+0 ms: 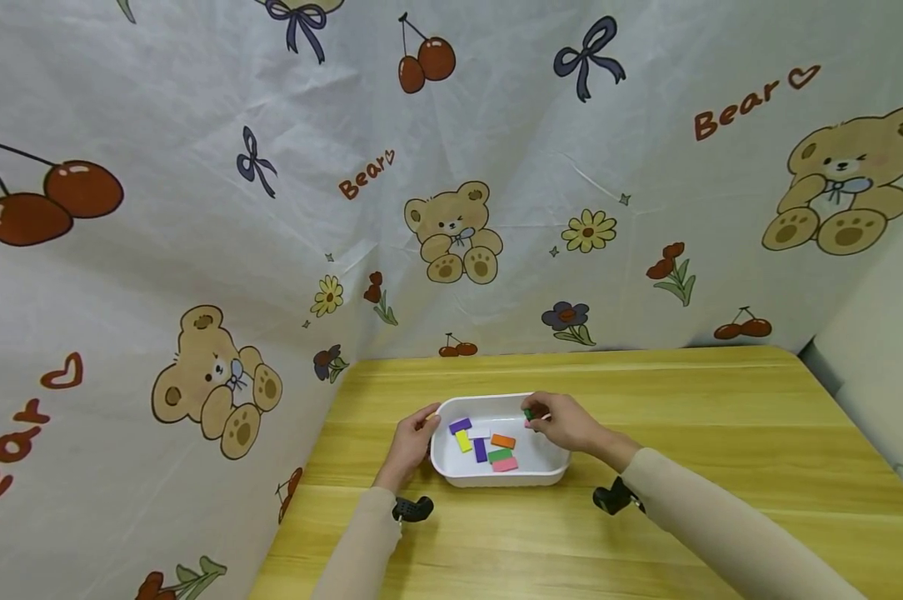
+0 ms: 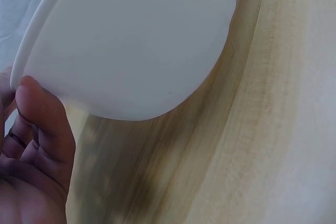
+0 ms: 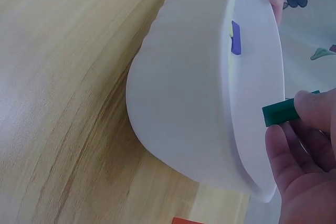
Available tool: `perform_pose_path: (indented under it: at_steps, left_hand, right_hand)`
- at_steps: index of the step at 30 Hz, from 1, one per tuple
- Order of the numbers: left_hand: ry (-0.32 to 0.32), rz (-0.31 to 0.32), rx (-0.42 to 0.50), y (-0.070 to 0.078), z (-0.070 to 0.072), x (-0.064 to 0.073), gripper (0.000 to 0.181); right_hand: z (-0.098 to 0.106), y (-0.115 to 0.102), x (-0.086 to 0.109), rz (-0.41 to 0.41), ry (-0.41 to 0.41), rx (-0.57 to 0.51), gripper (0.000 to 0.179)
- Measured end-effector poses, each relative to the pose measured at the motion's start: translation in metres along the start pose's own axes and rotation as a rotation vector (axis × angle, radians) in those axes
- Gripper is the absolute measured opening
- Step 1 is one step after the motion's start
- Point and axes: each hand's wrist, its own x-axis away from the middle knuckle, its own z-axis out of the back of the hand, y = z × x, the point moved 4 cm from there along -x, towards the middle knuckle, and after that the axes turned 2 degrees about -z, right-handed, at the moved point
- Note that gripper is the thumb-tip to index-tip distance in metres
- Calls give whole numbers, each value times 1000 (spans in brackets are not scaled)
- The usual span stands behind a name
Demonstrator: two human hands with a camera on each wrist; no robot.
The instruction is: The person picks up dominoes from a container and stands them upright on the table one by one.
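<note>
A white plastic tray [image 1: 459,481] is on the wooden table, with several small coloured blocks inside. My left hand [image 1: 409,448] pinches its left rim; in the left wrist view the thumb [image 2: 44,108] presses the outer wall. Over the tray's right end, my right hand [image 1: 564,421] holds a green block [image 3: 281,112] between thumb and fingers. In the tray lie an orange block [image 1: 503,442], a yellow block [image 1: 463,441], a pink block [image 1: 505,465], another green block [image 1: 500,455], a white block [image 1: 479,433] and two purple blocks [image 1: 461,426]. Another bit of pink shows just below the right fingertips.
The wooden table [image 1: 691,417] extends around the tray. A light cloth [image 1: 496,142] printed with bears, cherries and bows hangs behind it and along the left side. At the bottom of the right wrist view, an orange-red piece [image 3: 186,221] shows at the frame's edge.
</note>
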Motion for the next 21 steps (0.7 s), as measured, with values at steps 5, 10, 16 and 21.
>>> perform_pose_path:
  at_steps: [5, 10, 16, 21]
  left_hand:
    - [1, -10, -1, 1, 0, 1, 40]
    - [-2, -9, 12, 1, -1, 1, 41]
    - [8, -10, 11, 1, -1, 1, 40]
    - [3, -24, 7, 0, -2, 0, 41]
  right_hand:
    - [3, 1, 2, -6, 6, 7, 20]
    - [8, 4, 6, -19, 11, 9, 20]
    - [11, 6, 10, -3, 9, -1, 21]
    - [15, 8, 13, -5, 24, -9, 23]
